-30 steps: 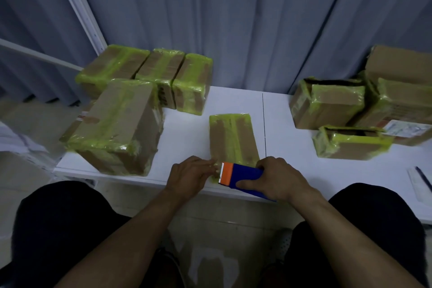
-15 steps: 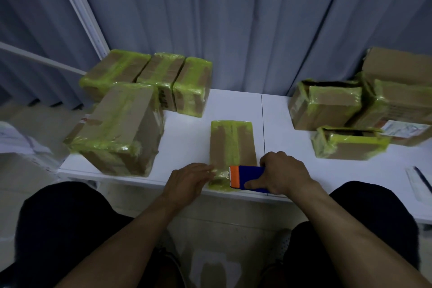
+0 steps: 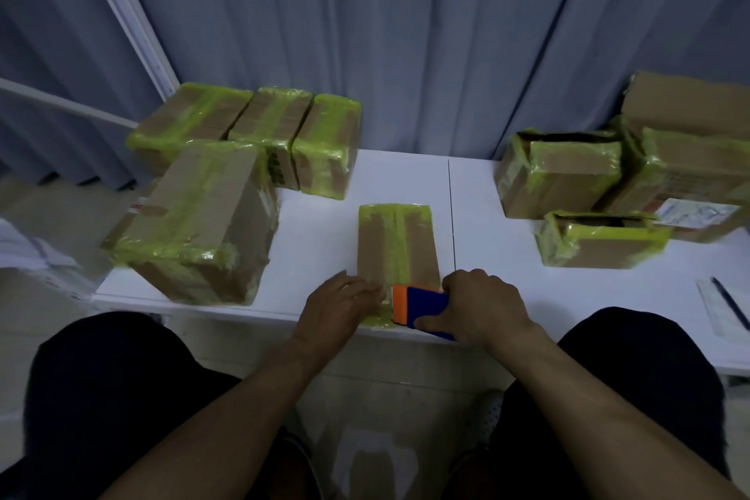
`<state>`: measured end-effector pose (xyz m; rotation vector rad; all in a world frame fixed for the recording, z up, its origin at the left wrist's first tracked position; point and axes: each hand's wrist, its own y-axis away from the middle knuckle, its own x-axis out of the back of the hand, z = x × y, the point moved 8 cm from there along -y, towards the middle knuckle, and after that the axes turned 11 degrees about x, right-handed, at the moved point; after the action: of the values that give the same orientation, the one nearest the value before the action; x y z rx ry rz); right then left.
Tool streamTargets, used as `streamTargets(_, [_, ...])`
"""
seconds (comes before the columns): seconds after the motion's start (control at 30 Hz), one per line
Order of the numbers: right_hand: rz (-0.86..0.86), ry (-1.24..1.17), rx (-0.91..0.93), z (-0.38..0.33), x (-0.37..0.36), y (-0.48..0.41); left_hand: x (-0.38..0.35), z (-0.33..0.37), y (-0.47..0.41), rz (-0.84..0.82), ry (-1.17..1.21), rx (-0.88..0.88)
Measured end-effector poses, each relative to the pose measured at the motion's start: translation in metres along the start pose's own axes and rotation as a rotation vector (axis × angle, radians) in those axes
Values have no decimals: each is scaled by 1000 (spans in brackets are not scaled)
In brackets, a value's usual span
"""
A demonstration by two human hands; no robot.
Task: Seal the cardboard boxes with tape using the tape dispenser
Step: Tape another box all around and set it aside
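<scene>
Your left hand point(image 3: 341, 306) rests with fingers flat on the near end of the small box point(image 3: 373, 252), at the front edge of the table point(image 3: 324, 239). Your right hand point(image 3: 483, 304), fingers clamped on the tape dispenser point(image 3: 424, 306), has pulled it slightly rightward, likely laying tape point(image 3: 399, 235) across that end.

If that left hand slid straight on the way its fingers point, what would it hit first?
Most likely the orange end of the tape dispenser, which the right hand grips. The left hand lies on the near end of the flat box, fingers pointing right, close to it.
</scene>
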<state>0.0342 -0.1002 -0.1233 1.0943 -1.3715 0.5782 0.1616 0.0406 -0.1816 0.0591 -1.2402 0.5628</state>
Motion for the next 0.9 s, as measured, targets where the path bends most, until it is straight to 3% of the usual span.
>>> streamTargets(0.27, [12, -142, 15, -3, 0, 18, 8, -6, -2, 34, 41, 41])
streamTargets(0.53, [50, -142, -72, 30, 11, 36, 9, -12, 1, 61, 127, 69])
streamTargets(0.9, [0, -101, -83, 23, -3, 18, 4, -22, 10, 43, 202, 169])
